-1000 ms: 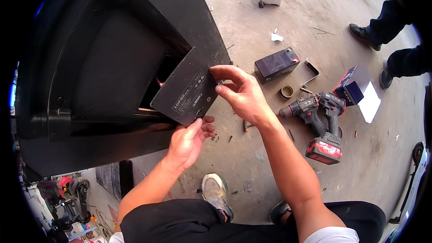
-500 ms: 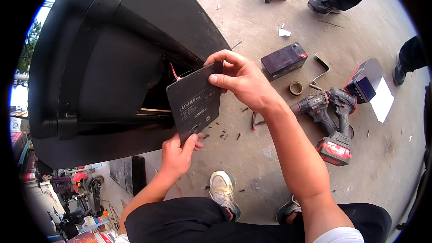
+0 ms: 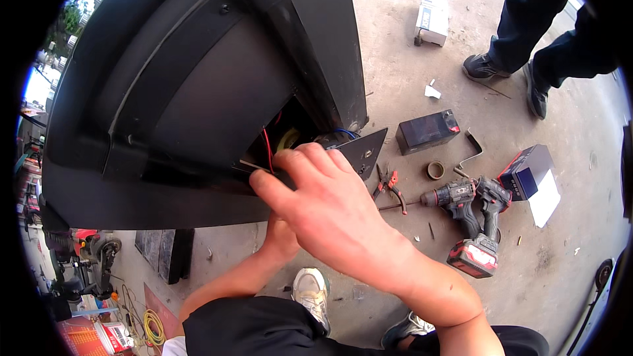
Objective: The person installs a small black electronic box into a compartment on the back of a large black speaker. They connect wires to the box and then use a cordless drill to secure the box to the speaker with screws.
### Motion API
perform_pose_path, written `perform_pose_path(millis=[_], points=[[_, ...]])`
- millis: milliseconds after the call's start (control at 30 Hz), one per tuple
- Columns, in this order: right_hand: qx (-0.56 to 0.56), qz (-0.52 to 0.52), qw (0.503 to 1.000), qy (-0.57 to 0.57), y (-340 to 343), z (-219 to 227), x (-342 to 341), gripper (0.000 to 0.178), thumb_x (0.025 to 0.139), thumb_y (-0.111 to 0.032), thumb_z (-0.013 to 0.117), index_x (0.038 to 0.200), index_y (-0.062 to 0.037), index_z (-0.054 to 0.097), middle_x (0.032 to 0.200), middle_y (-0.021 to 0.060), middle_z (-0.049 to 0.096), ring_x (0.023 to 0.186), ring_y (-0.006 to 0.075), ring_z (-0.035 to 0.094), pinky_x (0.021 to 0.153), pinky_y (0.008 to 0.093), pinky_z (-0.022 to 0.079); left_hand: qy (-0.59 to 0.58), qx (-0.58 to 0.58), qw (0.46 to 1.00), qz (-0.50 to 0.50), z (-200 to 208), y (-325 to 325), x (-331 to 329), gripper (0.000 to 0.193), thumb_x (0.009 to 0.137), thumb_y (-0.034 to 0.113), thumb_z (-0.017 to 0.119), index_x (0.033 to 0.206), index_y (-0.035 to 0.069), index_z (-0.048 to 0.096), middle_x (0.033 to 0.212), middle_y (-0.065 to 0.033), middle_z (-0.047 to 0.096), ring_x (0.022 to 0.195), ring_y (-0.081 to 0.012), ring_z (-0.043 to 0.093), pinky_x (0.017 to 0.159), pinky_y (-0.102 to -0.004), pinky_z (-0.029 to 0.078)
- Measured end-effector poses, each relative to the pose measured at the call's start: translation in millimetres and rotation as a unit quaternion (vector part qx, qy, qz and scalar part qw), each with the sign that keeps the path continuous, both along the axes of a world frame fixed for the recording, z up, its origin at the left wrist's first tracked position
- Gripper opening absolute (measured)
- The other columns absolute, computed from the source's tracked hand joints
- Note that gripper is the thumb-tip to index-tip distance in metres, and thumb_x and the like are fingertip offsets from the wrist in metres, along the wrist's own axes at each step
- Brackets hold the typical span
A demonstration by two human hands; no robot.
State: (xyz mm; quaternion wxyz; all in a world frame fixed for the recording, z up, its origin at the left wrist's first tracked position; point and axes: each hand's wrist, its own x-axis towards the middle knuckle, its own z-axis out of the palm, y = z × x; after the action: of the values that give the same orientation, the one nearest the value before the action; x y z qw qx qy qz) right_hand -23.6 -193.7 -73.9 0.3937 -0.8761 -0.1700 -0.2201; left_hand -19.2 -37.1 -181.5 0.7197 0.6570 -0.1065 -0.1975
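A large black cabinet leans at the left, with a hole cut in its back. Inside the hole run a thin red wire and a pale yellowish wire or strip. The black plate with a socket sits tilted at the right side of the hole, a blue wire beside it. Across the lower rim of the hole, my right hand arches with thumb and fingers apart, its tips partly blurred. Under it, my left hand shows only in part, its fingers hidden.
On the concrete floor to the right lie a black battery, red-handled pliers, a tape roll, a bent metal bar, cordless drills and an opened box. A white box stands farther off, near another person's shoes.
My right hand has left the plate's upper corner and come left and down over the hole. The plate has swung to the right, and the left hand is now mostly covered.
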Motion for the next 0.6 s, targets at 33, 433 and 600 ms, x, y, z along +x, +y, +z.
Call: perform_pose_path(millis=[33, 433, 600], points=[[0.086, -0.019, 0.995, -0.043, -6.7, -8.7, 0.6, 0.041, 0.073, 0.005, 0.068, 0.113, -0.0029, 0.062, 0.111, 0.0167, 0.059, 0.109, 0.0354, 0.054, 0.085, 0.0409, 0.048, 0.055, -0.065, 0.996, -0.001, 6.6, -5.1, -1.2, 0.031, 0.094, 0.016, 0.066, 0.121, 0.002, 0.060, 0.108, -0.0151, 0.068, 0.096, -0.0250, 0.068, 0.083, -0.0381, 0.058], [0.533, 0.049, 0.777, 0.333, -104.3, -93.8, -2.5, 0.023, 0.088, 0.000, 0.067, 0.111, 0.0032, 0.064, 0.098, 0.0058, 0.069, 0.086, 0.0130, 0.066, 0.074, 0.0294, 0.057, 0.158, -0.138, 0.974, -0.081, -17.5, -3.7, 14.6, 0.039, 0.094, 0.026, 0.066, 0.121, -0.002, 0.060, 0.110, -0.0185, 0.067, 0.093, -0.0284, 0.069, 0.081, -0.0417, 0.058], [0.498, 0.056, 0.797, 0.338, -111.3, -84.1, 4.8, 0.023, 0.089, -0.001, 0.066, 0.111, 0.0042, 0.064, 0.097, 0.0069, 0.068, 0.083, 0.0125, 0.065, 0.070, 0.0288, 0.055, 0.146, -0.132, 0.975, -0.105, -5.9, 7.1, 10.9, 0.034, 0.097, 0.021, 0.062, 0.120, -0.003, 0.061, 0.112, -0.0198, 0.067, 0.093, -0.0281, 0.070, 0.080, -0.0417, 0.058]])
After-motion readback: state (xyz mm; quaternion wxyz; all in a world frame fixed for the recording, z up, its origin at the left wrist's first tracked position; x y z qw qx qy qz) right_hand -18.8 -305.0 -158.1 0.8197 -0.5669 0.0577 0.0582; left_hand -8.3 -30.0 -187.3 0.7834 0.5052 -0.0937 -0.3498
